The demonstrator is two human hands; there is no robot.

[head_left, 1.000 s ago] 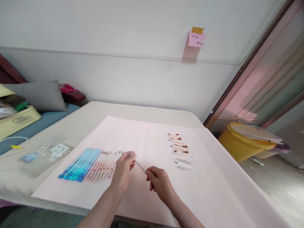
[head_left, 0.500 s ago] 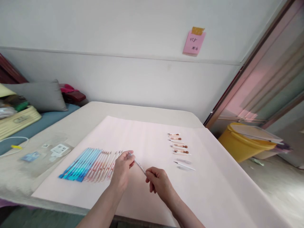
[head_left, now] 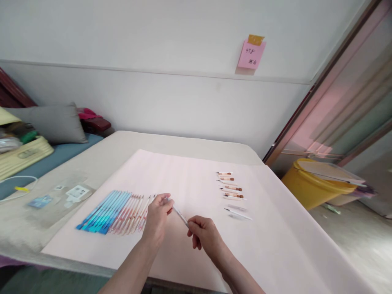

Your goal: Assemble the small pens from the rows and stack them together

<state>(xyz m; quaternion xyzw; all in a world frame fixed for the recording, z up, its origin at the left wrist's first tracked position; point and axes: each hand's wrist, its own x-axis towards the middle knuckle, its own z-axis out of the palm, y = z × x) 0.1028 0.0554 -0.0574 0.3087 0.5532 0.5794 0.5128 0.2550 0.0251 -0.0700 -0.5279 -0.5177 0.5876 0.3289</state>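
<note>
A thin white pen (head_left: pixel 180 214) slants between my two hands above the pink sheet. Its upper end is pinched in the fingers of my left hand (head_left: pixel 159 210). The fingers of my right hand (head_left: pixel 202 230) are closed around its lower end, which they hide. Left of my left hand lie pens in a row: several blue ones (head_left: pixel 105 210) and several pale ones with reddish patterns (head_left: pixel 128 214). To the right are several pen parts with brown figures (head_left: pixel 234 188), and a white refill (head_left: pixel 238 213) with a dark tip beside a clear piece.
A pale pink sheet (head_left: pixel 183 171) covers much of the table. Clear plastic packaging (head_left: pixel 61 196) lies at the left. Beyond it are a grey cushion (head_left: pixel 58 124) and a cream basket (head_left: pixel 26 157). A yellow bin (head_left: pixel 318 183) stands right of the table; a pink note (head_left: pixel 251 55) hangs on the wall.
Both hands keep nearly the same place and grip on the pen. The whole view has shifted very slightly.
</note>
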